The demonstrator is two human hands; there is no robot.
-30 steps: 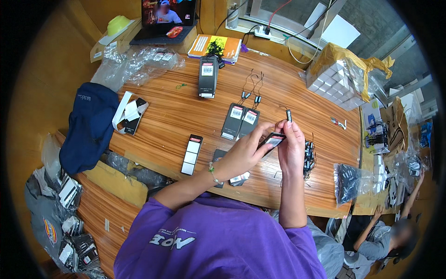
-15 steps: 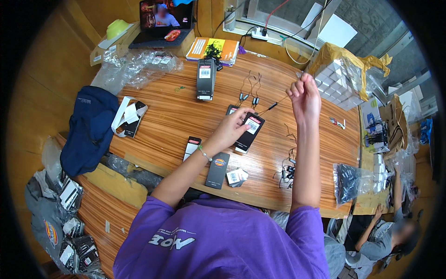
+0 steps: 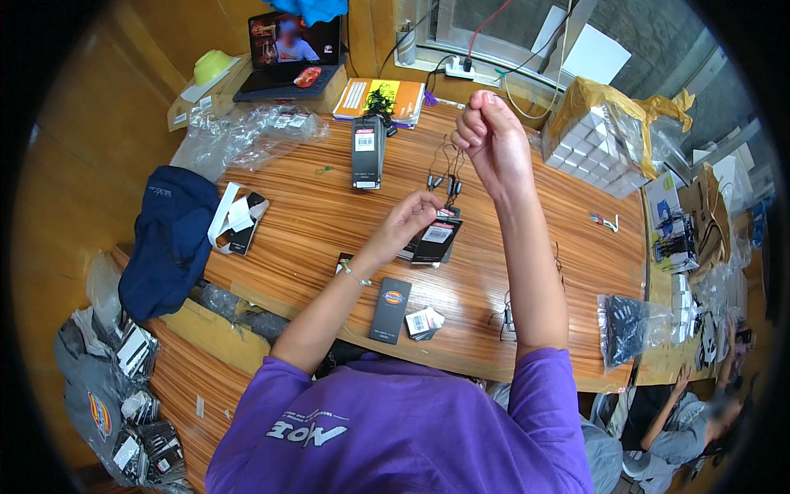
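My left hand (image 3: pixel 411 221) is closed at the top edge of a black hang tag (image 3: pixel 434 240) with a white barcode label, above other tags on the table. My right hand (image 3: pixel 496 136) is raised beyond it, fingertips pinched together around a thin cord that is hard to make out here. Dark cords (image 3: pixel 448 169) with small black toggles lie behind the tag. Nearer me are a grey tag (image 3: pixel 390 310) with a round logo and a small stack of white-labelled cards (image 3: pixel 425 323). My left wrist partly covers another black tag.
A stack of grey tags (image 3: pixel 365 153) with black cords stands farther back. At right are a plastic-wrapped block of white boxes (image 3: pixel 597 136), small snips (image 3: pixel 605 221) and a bag of black pieces (image 3: pixel 623 329). A navy bag (image 3: pixel 169 239) lies left; another person sits at lower right.
My right hand has moved left and farther up, still pinched. The tag in my left hand has turned and tilted. The whole view has shifted slightly.
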